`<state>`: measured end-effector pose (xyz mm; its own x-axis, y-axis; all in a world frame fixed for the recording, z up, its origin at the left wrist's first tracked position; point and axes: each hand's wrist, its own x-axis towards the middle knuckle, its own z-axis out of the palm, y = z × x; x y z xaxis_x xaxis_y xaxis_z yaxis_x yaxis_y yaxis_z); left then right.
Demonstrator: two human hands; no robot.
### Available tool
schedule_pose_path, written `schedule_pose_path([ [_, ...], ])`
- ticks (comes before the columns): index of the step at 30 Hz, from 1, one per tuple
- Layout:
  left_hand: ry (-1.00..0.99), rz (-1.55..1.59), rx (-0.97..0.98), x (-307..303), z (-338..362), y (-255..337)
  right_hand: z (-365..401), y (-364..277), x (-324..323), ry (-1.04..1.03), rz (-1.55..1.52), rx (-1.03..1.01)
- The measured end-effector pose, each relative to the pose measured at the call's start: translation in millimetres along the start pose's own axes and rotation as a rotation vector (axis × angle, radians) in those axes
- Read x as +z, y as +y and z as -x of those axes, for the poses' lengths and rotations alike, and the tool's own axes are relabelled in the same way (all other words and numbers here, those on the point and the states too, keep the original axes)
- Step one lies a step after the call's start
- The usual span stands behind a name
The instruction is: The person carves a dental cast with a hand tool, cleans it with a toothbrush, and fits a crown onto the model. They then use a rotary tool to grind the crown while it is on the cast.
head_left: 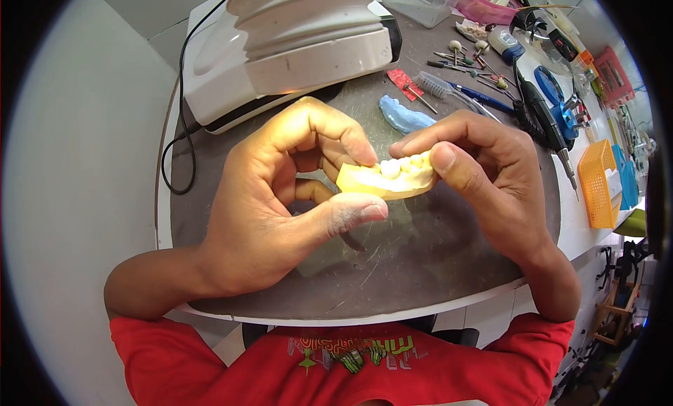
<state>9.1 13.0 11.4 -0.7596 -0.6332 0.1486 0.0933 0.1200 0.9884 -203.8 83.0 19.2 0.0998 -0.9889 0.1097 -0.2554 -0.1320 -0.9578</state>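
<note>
A pale yellow dental model [384,180] with a row of teeth hangs above the grey work mat, brightly lit. My left hand [294,188] grips its left end, thumb below at the front and index finger at the upper edge. Grey dust marks the left thumb. My right hand [487,174] pinches the right end between thumb and index finger, close to the teeth. Just behind the model, a blue moulded piece [405,115] lies on the mat.
A white ribbed hose with a collar [319,59] stands over a white machine [217,76] at the back left. Burs [484,76], a brush [434,85], a rotary handpiece [547,115] and an orange basket [598,185] lie to the right.
</note>
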Motion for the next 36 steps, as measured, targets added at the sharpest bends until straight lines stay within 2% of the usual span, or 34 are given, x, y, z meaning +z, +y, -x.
schedule_pose_path([
  [29,-0.003,0.018,0.032,-0.2,0.4,-0.5,0.0,-1.3,0.9,-0.013,0.012,0.009],
  [36,0.015,0.040,0.011,-1.7,0.4,-0.5,0.4,-2.1,4.7,-0.062,-0.093,0.034],
])
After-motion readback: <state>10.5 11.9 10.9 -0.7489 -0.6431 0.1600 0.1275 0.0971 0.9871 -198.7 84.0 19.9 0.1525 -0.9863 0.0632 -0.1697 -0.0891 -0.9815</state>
